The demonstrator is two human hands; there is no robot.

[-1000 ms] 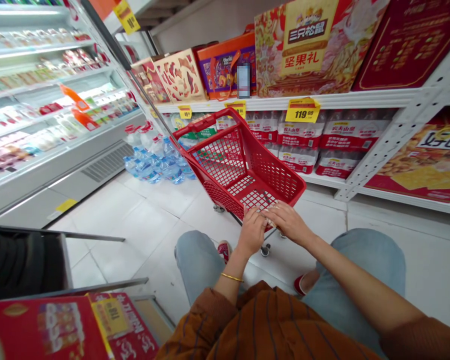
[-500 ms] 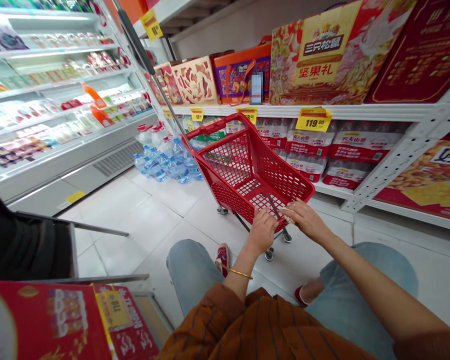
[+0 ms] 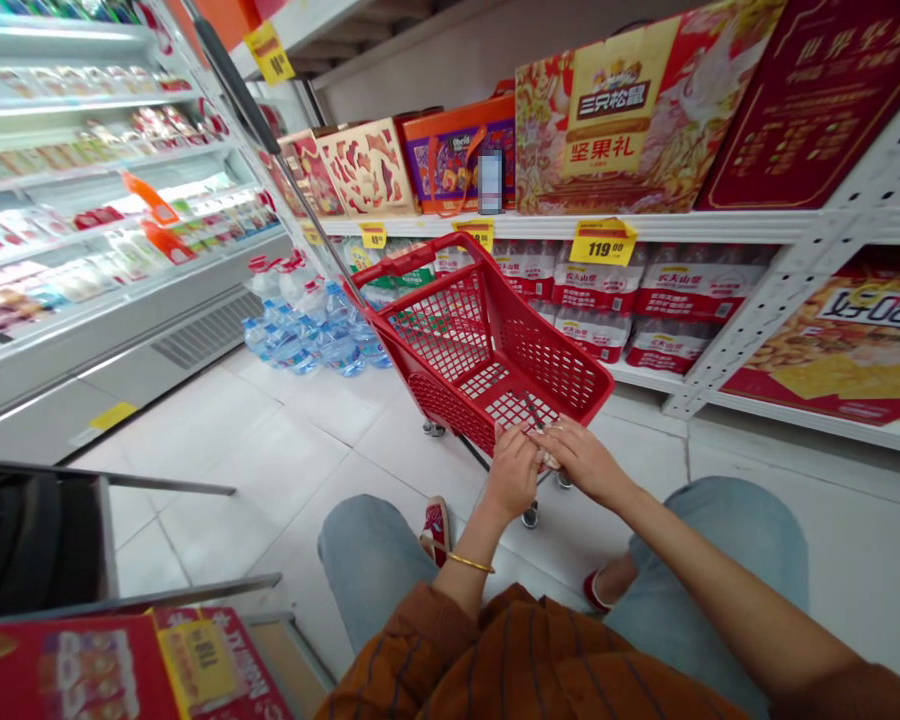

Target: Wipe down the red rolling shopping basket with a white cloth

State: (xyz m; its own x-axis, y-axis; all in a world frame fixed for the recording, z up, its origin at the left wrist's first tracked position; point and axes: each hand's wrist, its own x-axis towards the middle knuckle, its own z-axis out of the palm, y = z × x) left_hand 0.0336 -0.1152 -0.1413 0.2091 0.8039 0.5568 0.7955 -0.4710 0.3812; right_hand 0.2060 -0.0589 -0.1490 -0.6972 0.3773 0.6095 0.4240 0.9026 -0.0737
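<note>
A red plastic shopping trolley basket [image 3: 450, 335] on small castors stands in front of me, its mesh walls showing nothing inside. My left hand [image 3: 511, 472], with a gold bangle [image 3: 469, 563] on the wrist, curls over the basket's near rim. My right hand [image 3: 583, 462] lies on the same rim, its fingers meeting those of the left. Between them is a small pale thing [image 3: 549, 460], too small to identify. A thin dark rod [image 3: 531, 408] lies inside the basket just beyond my fingers.
White metal shelving [image 3: 795, 225] on the right holds boxed nut gifts and packs of bottled water. A refrigerated display case [image 3: 97, 200] runs along the left. Loose water bottles [image 3: 307, 340] lie on the white tile floor. Red boxes [image 3: 67, 670] and a dark object sit lower left.
My hands have drawn closer together on the rim since half a second ago. The view has swayed slightly, and the trolley sits about where it did against the shelf.
</note>
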